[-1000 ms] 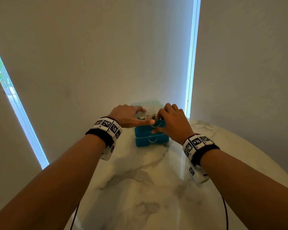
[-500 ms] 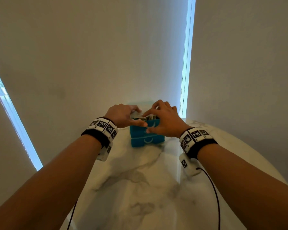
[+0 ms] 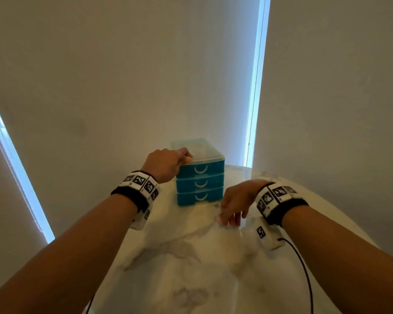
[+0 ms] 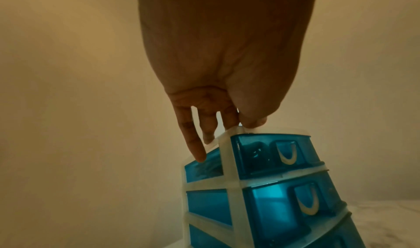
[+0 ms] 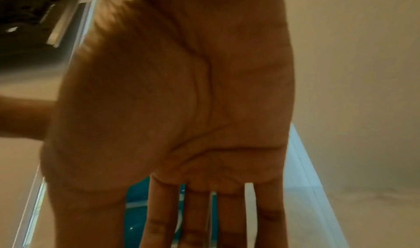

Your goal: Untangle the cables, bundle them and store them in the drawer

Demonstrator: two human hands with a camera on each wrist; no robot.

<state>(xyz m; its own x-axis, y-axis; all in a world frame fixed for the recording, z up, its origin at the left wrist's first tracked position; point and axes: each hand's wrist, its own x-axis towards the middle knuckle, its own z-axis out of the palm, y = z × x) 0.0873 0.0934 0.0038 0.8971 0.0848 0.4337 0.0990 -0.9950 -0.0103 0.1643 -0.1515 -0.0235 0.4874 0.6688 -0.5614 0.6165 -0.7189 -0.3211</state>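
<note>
Small blue three-drawer unit (image 3: 200, 177) stands on the marble counter (image 3: 191, 257), near its far edge. All three drawers sit flush. Dark shapes show through the tinted front of the top drawer (image 4: 270, 155) in the left-wrist view, probably the bundled cables; cannot confirm.

Judged step: closing out. Storing looks done, with only a check and release remaining. To do it well: keep the frame braced from above, confirm the top drawer is seated fully home with nothing pinched at the lip, then lift away straight so the light unit does not skid or tip.

Left hand (image 3: 166, 164): rests on the unit's top left corner, thumb on the clear top rim, fingers (image 4: 195, 144) extended down the left side wall, touching it. Bracing, not grasping.

Right hand (image 3: 236, 200): off the unit, just beside its lower right front, above the counter. Fingers (image 5: 200, 216) straight and slightly spread, palm bare, holding nothing.
</note>
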